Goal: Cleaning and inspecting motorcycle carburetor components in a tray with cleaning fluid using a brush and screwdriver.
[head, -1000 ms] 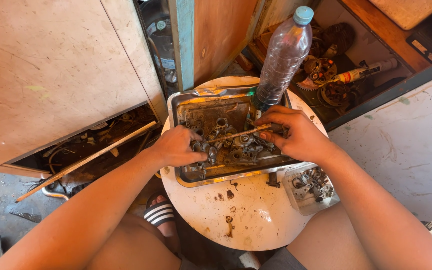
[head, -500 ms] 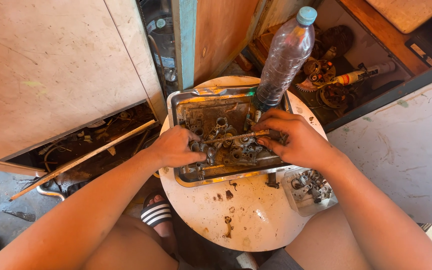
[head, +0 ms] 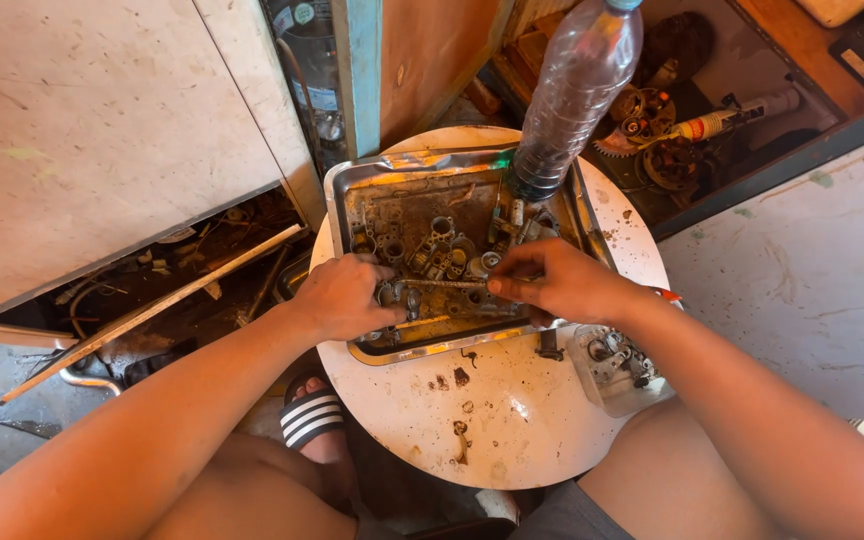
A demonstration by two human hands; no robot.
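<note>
Grime covers the thin metal rod [head: 442,284], which lies level across the near half of the metal tray [head: 352,200], among small greasy engine parts [head: 432,250]. The right hand [head: 562,285] pinches the rod's right end between thumb and forefinger. The left hand [head: 342,297] is curled over the rod's left end and a small part there; whether its fingers clamp the rod itself I cannot tell. With everything this oily, the rod could slip out of the pinch and drop back among the loose pieces, scattering them. The tray sits on a small round white worktop [head: 512,420], its near edge close to both wrists, so a hard push could tip or slide it. A tall clear plastic bottle [head: 577,90] stands in the tray's far right corner, and a jolt would likely topple it. A small clear tub of parts [head: 617,365] rests just right of the tray, under the right forearm, and could be knocked off the edge.
</note>
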